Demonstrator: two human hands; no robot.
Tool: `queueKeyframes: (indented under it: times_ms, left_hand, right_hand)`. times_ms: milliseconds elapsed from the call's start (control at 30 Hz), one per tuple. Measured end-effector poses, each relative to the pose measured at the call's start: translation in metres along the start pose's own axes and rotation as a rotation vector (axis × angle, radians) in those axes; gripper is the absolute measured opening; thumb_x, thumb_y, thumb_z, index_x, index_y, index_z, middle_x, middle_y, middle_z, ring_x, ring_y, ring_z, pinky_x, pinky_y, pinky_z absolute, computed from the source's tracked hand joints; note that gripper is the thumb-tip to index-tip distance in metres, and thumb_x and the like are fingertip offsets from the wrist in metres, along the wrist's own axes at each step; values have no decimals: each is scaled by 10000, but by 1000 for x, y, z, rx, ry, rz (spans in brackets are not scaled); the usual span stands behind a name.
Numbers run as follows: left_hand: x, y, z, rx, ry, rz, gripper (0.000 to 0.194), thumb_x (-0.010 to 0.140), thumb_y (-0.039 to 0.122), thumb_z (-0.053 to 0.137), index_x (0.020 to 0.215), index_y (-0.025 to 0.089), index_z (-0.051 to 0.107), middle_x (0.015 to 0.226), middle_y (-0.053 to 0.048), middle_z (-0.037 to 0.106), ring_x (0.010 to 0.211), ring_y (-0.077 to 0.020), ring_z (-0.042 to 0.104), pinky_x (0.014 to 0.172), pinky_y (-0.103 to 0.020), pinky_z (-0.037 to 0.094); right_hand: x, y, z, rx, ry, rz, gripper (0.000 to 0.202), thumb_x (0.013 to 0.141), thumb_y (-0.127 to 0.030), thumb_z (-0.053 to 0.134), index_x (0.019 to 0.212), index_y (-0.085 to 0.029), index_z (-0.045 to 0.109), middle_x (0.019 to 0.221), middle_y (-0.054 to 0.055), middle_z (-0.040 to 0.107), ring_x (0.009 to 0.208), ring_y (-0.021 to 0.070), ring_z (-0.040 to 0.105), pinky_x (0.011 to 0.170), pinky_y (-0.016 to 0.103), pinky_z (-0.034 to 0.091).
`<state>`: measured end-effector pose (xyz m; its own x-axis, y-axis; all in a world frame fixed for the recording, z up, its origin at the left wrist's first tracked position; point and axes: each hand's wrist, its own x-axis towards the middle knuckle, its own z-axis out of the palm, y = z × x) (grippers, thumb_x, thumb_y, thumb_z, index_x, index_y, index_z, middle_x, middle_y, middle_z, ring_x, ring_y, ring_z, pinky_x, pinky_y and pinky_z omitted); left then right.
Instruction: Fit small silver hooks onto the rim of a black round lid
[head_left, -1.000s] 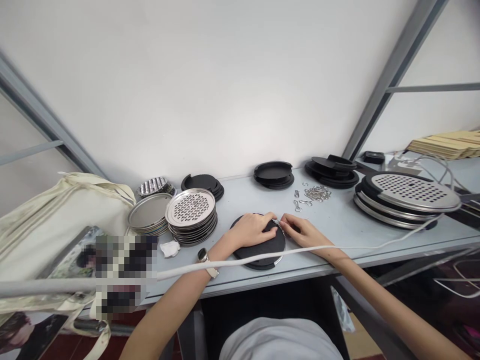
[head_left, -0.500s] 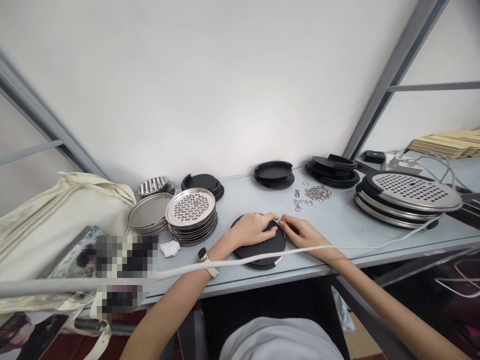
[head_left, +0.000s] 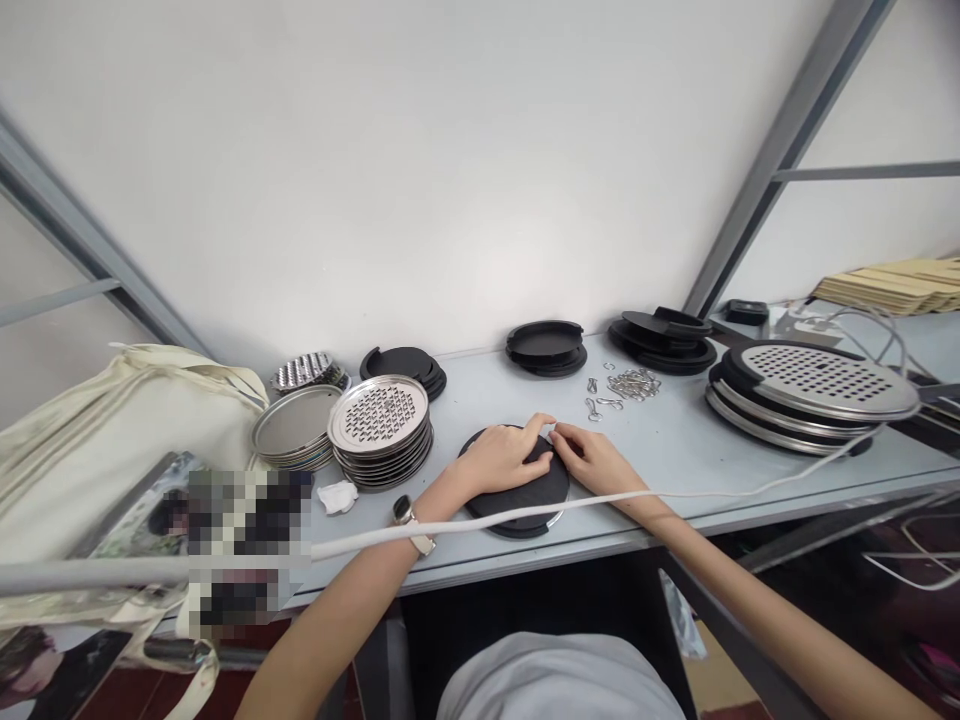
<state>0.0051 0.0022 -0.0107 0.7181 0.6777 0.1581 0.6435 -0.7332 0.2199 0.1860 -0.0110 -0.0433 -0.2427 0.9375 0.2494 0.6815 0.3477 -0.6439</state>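
Desk (head_left: 480,395), pale surface. Perforated-plate stack (head_left: 829,382), right side. Black disc (head_left: 529,503) flat near front edge, under left hand (head_left: 498,462), thumb and index apart. Right hand (head_left: 600,464) at disc's far-right rim, fingertips pinched narrow; cannot tell what's between. Metal clips (head_left: 634,386) heaped beyond.

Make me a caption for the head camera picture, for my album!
Two bare hands, left and right, work at a black disc beside stacked graters.
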Motion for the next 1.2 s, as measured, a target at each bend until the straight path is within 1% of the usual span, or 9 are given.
queueKeyframes:
  times_ms: [167, 267, 333, 433, 567, 700, 933, 1100, 1200]
  left_hand:
    - [0, 0, 0, 3, 4, -8, 456, 893, 375, 406, 1296, 188, 303, 746, -18, 646, 726, -223, 647, 647, -289, 459]
    - [0, 0, 0, 13, 4, -8, 359, 892, 388, 405, 1186, 182, 395, 773, -31, 652, 734, -225, 647, 640, -286, 457]
    - [0, 0, 0, 18, 7, -6, 319, 891, 392, 407, 1132, 184, 425, 786, -33, 655, 744, -225, 648, 642, -283, 456]
    - [0, 0, -1, 24, 10, -1, 311, 890, 384, 411, 1136, 193, 429, 785, -25, 655, 744, -219, 647, 643, -280, 453]
    - [0, 0, -2, 28, -11, 11, 293, 899, 388, 401, 1117, 198, 451, 805, -28, 659, 756, -214, 645, 647, -276, 446]
    - [-1, 0, -4, 16, -16, 17, 273, 906, 389, 394, 1084, 194, 464, 787, -21, 648, 732, -199, 632, 625, -263, 423]
    - [0, -1, -6, -65, -26, 30, 214, 897, 362, 430, 1024, 198, 485, 717, 23, 588, 618, -135, 565, 548, -230, 347]
    - [0, -4, -6, -128, -50, 24, 220, 893, 369, 446, 1022, 204, 511, 697, 36, 548, 594, -110, 521, 552, -224, 332]
    - [0, -6, -5, -168, -44, 31, 228, 891, 374, 446, 1030, 208, 522, 681, 42, 528, 582, -104, 494, 562, -220, 335]
  right_hand:
    - [1, 0, 2, 13, -25, -29, 315, 916, -347, 340, 750, -181, 549, 596, -2, 564, 546, 141, 499, 546, 247, 335]
    - [-1, 0, -1, -16, -42, -72, 310, 924, -328, 330, 707, -190, 503, 603, -6, 552, 553, 135, 500, 554, 243, 329]
    - [-2, 0, -2, -38, -45, -88, 301, 926, -319, 330, 684, -196, 459, 596, -13, 527, 554, 132, 495, 557, 241, 326]
    - [-3, 1, -2, -55, -41, -95, 291, 928, -315, 332, 671, -202, 410, 586, -21, 496, 548, 127, 482, 553, 238, 323]
    - [-5, 1, 0, -57, -40, -109, 269, 923, -299, 339, 675, -206, 388, 605, -22, 492, 551, 121, 471, 551, 235, 326]
    - [-6, 0, 0, -69, -31, -118, 245, 909, -277, 351, 678, -207, 390, 619, -21, 495, 560, 123, 469, 553, 237, 333]
    - [-6, -1, -1, -68, -35, -124, 235, 903, -268, 353, 680, -209, 397, 622, -19, 498, 565, 127, 473, 557, 241, 340]
    - [-7, -1, 0, -77, -32, -128, 239, 900, -271, 356, 683, -206, 431, 629, -9, 516, 566, 131, 474, 555, 245, 341]
    - [-7, 0, 0, -90, -34, -133, 252, 914, -282, 343, 689, -208, 429, 631, -6, 510, 575, 137, 481, 564, 250, 346]
